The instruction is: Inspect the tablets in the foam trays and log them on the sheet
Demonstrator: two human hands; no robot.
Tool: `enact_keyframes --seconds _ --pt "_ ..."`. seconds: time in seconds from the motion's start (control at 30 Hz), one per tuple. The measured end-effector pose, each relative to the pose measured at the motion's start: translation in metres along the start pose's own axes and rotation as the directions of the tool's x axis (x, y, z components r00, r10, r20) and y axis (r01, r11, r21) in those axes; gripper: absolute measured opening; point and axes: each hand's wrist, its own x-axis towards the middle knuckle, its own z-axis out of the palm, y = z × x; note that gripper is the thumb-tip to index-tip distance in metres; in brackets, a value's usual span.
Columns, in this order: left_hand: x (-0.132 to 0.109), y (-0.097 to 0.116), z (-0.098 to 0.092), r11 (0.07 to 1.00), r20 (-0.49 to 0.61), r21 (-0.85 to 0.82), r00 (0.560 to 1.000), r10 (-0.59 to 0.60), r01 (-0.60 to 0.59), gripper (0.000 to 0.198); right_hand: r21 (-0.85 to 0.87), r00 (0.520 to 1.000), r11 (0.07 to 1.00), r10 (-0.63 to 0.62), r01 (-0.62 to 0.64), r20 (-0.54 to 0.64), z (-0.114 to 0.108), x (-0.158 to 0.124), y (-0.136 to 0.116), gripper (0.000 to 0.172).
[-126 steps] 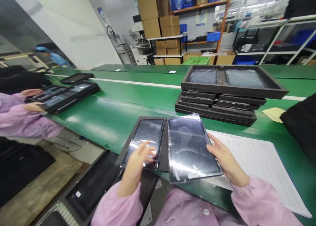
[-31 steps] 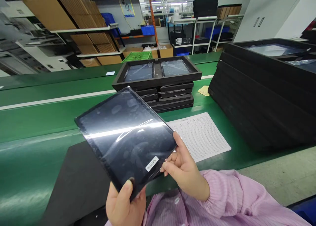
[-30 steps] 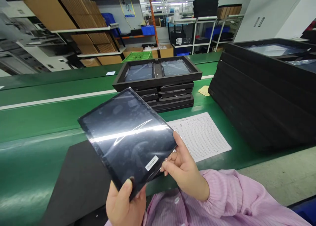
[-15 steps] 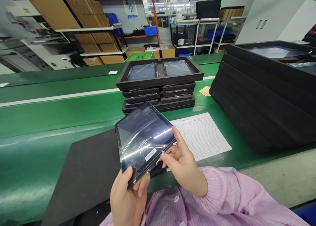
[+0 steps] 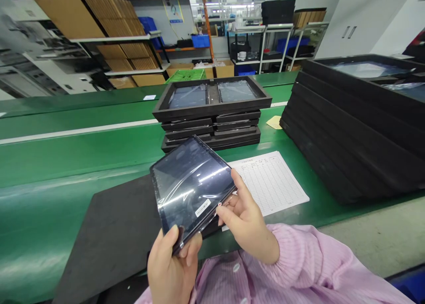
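Observation:
A dark, glossy display panel (image 5: 189, 180) with a clear film and a small white barcode label is held tilted in front of me. My left hand (image 5: 174, 259) grips its lower left corner, thumb on the face and fingers beneath. At the right edge, my right hand (image 5: 244, 217) pinches the panel between thumb and fingers. Under it and to the left lies a black foam sheet (image 5: 113, 233). A printed form with a grid (image 5: 274, 182) rests on the green surface just beyond my right hand.
Behind the panel stands a stack of black foam trays (image 5: 212, 111), its top tray holding two panels. A taller, leaning tray stack (image 5: 348, 131) fills the right side. A yellow paper (image 5: 274, 122) lies between them on the green conveyor belt (image 5: 83, 149).
The panel has turned very slightly, its far left corner shifting a little left. Both hands keep the same grip. The whole view has drifted slightly.

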Motion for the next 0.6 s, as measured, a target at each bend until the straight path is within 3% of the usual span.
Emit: enact_keyframes --seconds 0.43,0.53,0.6 --pt "0.002 -0.004 -0.006 0.997 0.073 -0.005 0.995 0.074 -0.074 0.03 0.064 0.999 0.998 0.025 -0.027 0.04 -0.004 -0.005 0.007 0.08" --pt "0.008 0.004 -0.018 0.992 0.067 -0.01 0.989 0.129 -0.129 0.032 -0.016 0.987 0.997 0.083 -0.081 0.138 -0.011 -0.008 0.008 0.087" --pt "0.017 0.016 -0.037 0.976 0.036 0.053 0.977 0.21 -0.212 0.034 -0.142 0.976 0.986 0.108 -0.081 0.189 -0.02 -0.009 0.007 0.088"
